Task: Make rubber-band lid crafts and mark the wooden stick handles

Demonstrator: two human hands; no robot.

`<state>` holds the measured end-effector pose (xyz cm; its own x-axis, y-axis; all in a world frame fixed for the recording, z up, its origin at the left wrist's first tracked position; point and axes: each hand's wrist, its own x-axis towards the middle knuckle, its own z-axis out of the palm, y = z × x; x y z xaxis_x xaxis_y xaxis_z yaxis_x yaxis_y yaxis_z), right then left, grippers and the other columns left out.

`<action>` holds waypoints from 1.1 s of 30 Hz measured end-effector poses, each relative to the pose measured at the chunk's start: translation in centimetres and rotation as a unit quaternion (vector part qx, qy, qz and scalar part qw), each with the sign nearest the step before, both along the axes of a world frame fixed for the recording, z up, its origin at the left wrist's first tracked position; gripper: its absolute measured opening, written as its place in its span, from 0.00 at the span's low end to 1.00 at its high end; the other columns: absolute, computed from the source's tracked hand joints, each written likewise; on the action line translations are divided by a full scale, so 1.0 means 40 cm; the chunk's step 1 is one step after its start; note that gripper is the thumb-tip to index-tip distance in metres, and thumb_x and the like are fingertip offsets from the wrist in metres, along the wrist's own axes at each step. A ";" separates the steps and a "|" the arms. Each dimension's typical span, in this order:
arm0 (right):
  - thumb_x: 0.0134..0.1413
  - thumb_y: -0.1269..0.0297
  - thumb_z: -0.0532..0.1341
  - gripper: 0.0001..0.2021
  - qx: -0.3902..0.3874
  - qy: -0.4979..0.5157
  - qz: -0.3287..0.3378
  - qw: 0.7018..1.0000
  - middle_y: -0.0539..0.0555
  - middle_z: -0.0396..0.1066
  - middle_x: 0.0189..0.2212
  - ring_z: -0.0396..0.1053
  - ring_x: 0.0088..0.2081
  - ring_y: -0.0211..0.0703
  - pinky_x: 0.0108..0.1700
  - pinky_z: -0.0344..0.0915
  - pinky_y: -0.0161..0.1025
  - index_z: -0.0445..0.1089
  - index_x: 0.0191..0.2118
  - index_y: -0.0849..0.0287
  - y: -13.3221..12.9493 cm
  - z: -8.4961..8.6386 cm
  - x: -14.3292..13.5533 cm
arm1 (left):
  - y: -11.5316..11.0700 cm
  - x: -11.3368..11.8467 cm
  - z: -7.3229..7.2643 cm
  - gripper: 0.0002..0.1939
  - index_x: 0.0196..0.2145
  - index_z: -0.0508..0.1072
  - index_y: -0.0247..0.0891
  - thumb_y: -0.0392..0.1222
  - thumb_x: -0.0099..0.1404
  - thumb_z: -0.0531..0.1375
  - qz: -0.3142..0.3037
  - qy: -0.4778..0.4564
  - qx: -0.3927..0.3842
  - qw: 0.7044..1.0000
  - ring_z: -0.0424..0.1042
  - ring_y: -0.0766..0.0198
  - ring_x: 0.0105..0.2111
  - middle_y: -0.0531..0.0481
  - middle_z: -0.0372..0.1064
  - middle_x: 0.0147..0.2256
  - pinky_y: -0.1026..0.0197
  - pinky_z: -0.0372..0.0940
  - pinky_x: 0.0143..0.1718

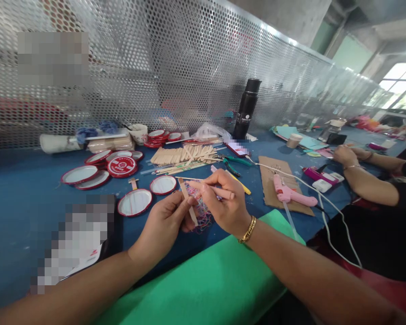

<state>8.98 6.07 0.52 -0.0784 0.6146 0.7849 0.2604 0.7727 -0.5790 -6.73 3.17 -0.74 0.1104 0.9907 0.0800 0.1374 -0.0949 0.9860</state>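
My left hand (pixel 169 216) pinches a flat wooden craft stick (pixel 191 211) between thumb and fingers. A brownish patch shows at the stick's upper end. In my right hand (pixel 225 205) is a pale pink marker pen (pixel 223 192), its tip end pointing at the upper part of the stick. Whether the tip touches the wood I cannot tell. Beneath both hands lies a tangle of multicoloured thread (pixel 205 219). Two jar lids, white inside up, rest left of the hands: a nearer lid (pixel 135 202) and a farther lid (pixel 163 184).
Behind are piled craft sticks (pixel 182 155), more red lids (pixel 122 166), pliers (pixel 232 166) and a black bottle (pixel 246 110). A pink glue gun (pixel 291 194) sits on cardboard (pixel 265 180), with white cables alongside. Green cloth (pixel 206 284) covers the near edge. A co-worker's arms (pixel 368 171) are at right.
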 end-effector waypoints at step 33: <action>0.58 0.69 0.61 0.05 0.006 -0.006 0.003 1.000 0.48 0.70 0.26 0.67 0.27 0.37 0.31 0.64 0.36 0.68 0.31 0.56 -0.001 -0.001 -0.001 | 0.000 0.000 0.000 0.17 0.27 0.69 0.38 0.53 0.66 0.60 -0.002 -0.003 0.002 1.000 0.66 0.67 0.18 0.55 0.68 0.18 0.67 0.63 0.20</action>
<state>8.94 6.02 0.48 -0.0923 0.6052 0.7907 0.2627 0.7808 -0.5669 -6.73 3.18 -0.72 0.1144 0.9899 0.0843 0.1317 -0.0992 0.9863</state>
